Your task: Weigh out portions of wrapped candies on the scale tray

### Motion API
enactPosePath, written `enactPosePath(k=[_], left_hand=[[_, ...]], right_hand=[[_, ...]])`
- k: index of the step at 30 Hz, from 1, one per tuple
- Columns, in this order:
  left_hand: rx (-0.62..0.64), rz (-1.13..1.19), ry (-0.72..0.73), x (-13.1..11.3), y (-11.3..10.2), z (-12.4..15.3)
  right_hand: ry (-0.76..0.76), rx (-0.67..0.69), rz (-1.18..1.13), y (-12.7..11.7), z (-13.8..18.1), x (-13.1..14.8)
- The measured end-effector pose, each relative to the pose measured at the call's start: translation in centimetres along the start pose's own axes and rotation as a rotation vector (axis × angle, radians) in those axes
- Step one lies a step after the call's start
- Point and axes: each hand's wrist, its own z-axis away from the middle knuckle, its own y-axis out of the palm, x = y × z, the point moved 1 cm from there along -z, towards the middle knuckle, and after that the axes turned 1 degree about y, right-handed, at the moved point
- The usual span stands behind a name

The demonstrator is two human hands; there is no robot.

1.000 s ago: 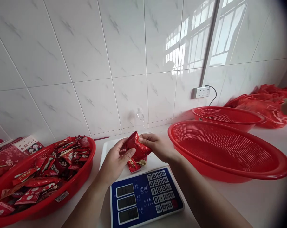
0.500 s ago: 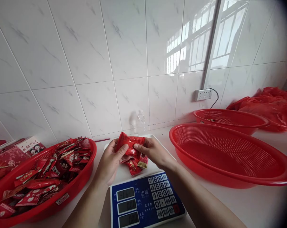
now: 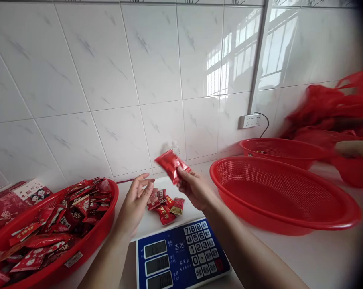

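My right hand [image 3: 193,186] pinches a red foil packet [image 3: 171,165] and holds it up above the scale's white pan [image 3: 145,224]. My left hand [image 3: 136,200] hovers just left of it with fingers spread and nothing in them. Below both hands a small pile of wrapped sweets [image 3: 165,204] lies on the pan. The scale's blue front panel [image 3: 181,257] with keypad and displays faces me.
A red basket full of red packets [image 3: 49,228] stands at the left. A large red mesh basket [image 3: 283,196] sits at the right, a second one [image 3: 285,150] behind it. Another person's hand [image 3: 354,149] handles red plastic bags [image 3: 328,108] at far right. A wall socket [image 3: 250,120] is on the tiles.
My left hand let go of the red packet and opened. My right hand lifted the packet up and to the right. The other person's hand and bags moved at far right.
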Motion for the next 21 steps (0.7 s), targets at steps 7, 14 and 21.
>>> enactPosePath(k=[7,14,21], left_hand=[[0.029,-0.214,0.048,0.2,-0.4,-0.2],[0.291,-0.489,0.072,0.8,-0.2,0.0],[0.589,-0.724,0.205,1.0,0.5,0.5]], right_hand=[[-0.425,-0.462,-0.417,-5.3,-1.3,4.4],[-0.183,-0.060,0.316,-3.8,-0.3,3.6],[-0.048,0.541,1.548,-0.5,1.6,0.3]])
